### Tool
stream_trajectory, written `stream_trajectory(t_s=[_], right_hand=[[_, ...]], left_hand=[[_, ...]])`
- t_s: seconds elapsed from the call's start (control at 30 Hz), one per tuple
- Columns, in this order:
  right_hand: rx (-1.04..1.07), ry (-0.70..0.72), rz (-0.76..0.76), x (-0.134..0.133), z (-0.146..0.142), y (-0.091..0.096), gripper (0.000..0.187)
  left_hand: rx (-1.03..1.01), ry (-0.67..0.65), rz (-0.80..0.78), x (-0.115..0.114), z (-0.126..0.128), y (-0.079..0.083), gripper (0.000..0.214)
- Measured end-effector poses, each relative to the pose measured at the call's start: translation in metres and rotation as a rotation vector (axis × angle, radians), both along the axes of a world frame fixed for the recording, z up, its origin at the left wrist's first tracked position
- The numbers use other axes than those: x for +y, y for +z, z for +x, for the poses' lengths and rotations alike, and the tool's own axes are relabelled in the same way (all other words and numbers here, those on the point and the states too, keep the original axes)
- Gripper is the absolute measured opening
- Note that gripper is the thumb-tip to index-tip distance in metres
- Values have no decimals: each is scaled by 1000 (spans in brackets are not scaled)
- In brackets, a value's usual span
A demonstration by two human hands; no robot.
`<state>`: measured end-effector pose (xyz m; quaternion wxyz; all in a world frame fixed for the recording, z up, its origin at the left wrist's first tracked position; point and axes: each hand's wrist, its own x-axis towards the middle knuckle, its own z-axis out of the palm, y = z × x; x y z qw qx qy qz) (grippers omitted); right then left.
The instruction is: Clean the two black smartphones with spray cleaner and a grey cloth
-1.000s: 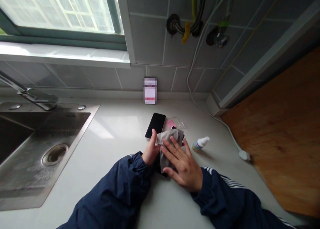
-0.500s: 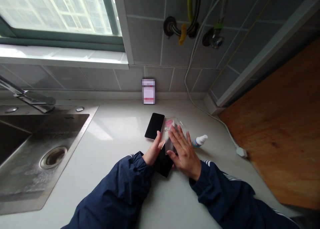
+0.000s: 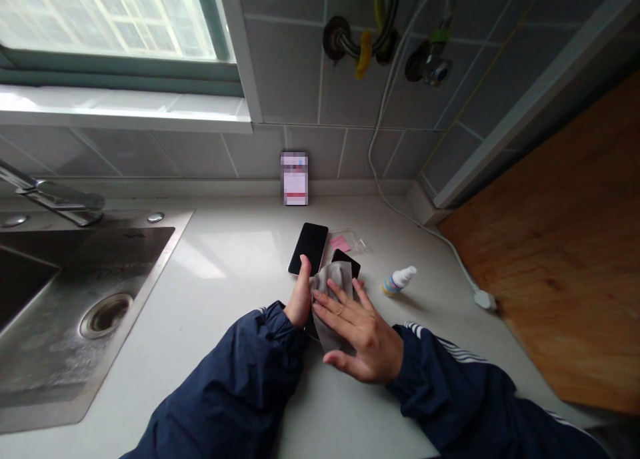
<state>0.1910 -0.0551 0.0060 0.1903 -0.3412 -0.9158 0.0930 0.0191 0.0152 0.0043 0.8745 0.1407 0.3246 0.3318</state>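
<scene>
My left hand grips a black smartphone from its left side, thumb pointing up. A grey cloth covers most of that phone, leaving its far end in sight. My right hand lies flat over the cloth, fingers spread, pressing it against the screen. Just beyond my left thumb, a second dark-screened phone rests on the counter. Beside it are a clear plastic case and a pink slip. A small white-capped bottle stands to the right of my right hand.
A third phone with a lit, blurred screen leans against the wall. The steel sink and faucet are at left. A white cable with a plug runs along the right, near a wooden board.
My right hand has slid the cloth toward me and left along the phone, uncovering its far end. My left hand still holds the phone. The view has shifted slightly.
</scene>
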Motion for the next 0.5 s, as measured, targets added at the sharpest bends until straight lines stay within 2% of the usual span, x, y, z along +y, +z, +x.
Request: stream_trajectory(t_s=[0.23, 0.5], right_hand=[[31, 95, 28, -2, 1, 0, 76], [59, 214, 24, -9, -3, 3, 63]], left_hand=[[-125, -65, 53, -4, -1, 4, 110], [-212, -63, 85, -5, -4, -3, 103]])
